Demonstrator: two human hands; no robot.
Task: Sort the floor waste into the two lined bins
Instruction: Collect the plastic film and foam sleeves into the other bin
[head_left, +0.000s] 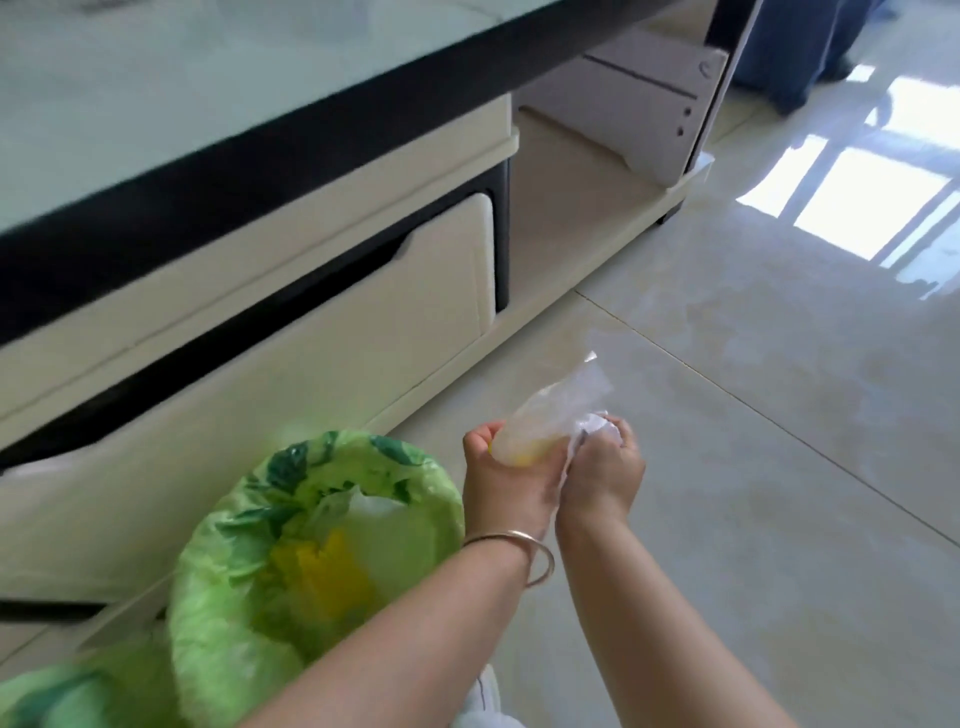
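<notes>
My left hand (501, 483), a metal bangle on its wrist, grips the lower end of a clear plastic bag (545, 415) with something yellow inside. My right hand (602, 467) is closed on crumpled white paper (595, 422) against the same bag. Both hands hover above the tiled floor, just right of a bin lined with a green plastic bag (228, 571). Inside that bin lie yellow and white scraps. A second green-lined bin (62, 696) shows only partly at the bottom left corner.
A low cream cabinet with a glass top (311, 312) runs along the left and back, with a drawer and an open shelf. Glossy pale floor tiles (779, 415) spread to the right. A dark blue cloth (800, 47) hangs at the top right.
</notes>
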